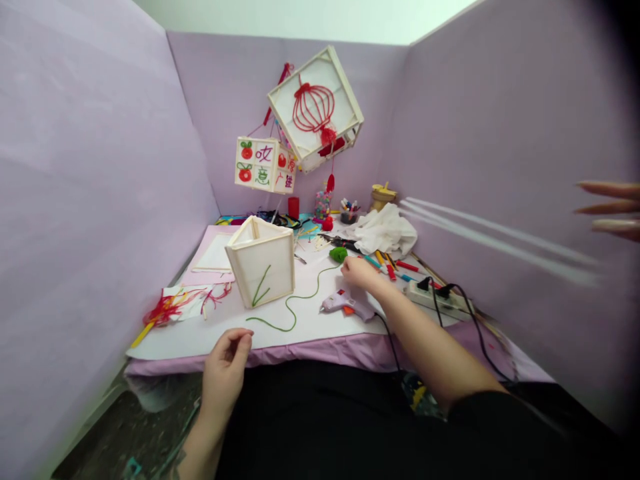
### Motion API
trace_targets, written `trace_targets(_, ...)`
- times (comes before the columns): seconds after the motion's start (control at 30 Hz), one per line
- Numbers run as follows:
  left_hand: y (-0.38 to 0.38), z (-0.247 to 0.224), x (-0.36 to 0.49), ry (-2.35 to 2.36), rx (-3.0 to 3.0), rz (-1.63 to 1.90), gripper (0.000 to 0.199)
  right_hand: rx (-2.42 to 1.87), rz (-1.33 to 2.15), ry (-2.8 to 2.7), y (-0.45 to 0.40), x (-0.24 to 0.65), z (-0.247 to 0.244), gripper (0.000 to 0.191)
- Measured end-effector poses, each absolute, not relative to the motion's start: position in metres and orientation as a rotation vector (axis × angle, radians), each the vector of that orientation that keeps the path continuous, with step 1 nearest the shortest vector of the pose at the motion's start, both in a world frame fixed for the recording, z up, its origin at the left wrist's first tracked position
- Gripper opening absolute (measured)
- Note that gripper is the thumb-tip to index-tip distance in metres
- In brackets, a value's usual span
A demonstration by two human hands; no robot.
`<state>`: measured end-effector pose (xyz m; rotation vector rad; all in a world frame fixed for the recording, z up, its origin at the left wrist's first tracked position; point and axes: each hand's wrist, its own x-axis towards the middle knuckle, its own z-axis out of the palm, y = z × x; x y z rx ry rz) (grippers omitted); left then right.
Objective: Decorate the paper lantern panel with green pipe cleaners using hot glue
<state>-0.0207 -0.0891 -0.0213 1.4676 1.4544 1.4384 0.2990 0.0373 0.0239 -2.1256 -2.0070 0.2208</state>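
Observation:
My left hand (227, 370) is at the table's front edge, thumb and forefinger pinched together; anything between them is too small to make out. Over the table, my right hand (357, 275) is closed, its fingertips beside a ball of green yarn (339, 255). Whether it grips anything is hidden. A loose strand of green yarn (294, 312) curves from near these fingertips across the white tabletop. Left of the strand stands a white lantern with a wooden frame (265, 270), green lines on its front panel. A lilac glue gun (345, 305) lies just below my right hand.
Two decorated lanterns hang at the back, one box with a red lantern design (315, 110) and one with fruit pictures (255, 165). A power strip (440, 300), markers (387, 263) and crumpled white cloth (385, 230) lie right. Another person's hand (613, 210) shows at the right edge.

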Motion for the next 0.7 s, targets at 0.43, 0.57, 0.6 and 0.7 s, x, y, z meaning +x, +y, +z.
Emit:
trace_targets(0.43,-0.09,-0.021,-0.031,1.494,1.562,1.42,0.028,-1.728,0.652,-1.68,-0.135,0.413,0.084,0.026)
trace_targets(0.57,-0.087,-0.023,-0.024,1.511,1.562,1.388,0.03,-1.765,1.062,-1.937,-0.165,0.437,0.084,0.023)
trace_targets(0.6,-0.087,-0.023,-0.021,1.51,1.578,1.376,0.03,-1.766,1.182,-2.046,-0.172,0.435,0.075,0.019)
trace_targets(0.7,-0.089,-0.023,-0.014,1.502,1.646,1.333,0.029,-1.813,1.27,-2.345,-0.196,0.42,0.031,0.013)
